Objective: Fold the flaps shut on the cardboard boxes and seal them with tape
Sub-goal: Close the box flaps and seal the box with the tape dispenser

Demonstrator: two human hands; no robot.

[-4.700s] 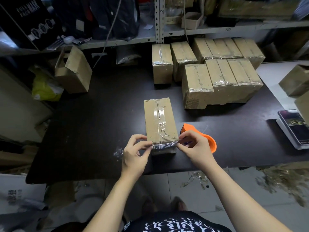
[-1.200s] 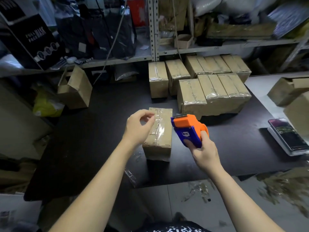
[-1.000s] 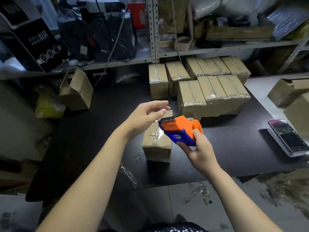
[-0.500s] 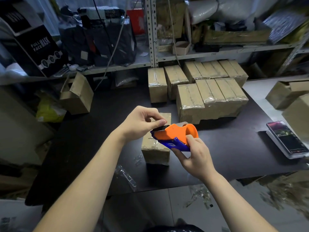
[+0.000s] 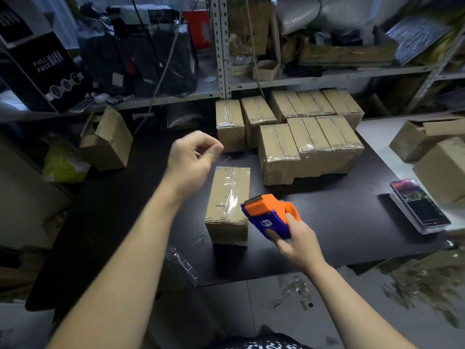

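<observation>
Cardboard box (image 5: 227,197), taped — right hand (image 5: 299,240) clasps tape dispenser (image 5: 269,215); raised left hand (image 5: 191,162) — grip pinched, contents unclear.

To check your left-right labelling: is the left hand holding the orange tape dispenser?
No, the right hand grips the tape dispenser; the left hand is raised apart from it.
</observation>
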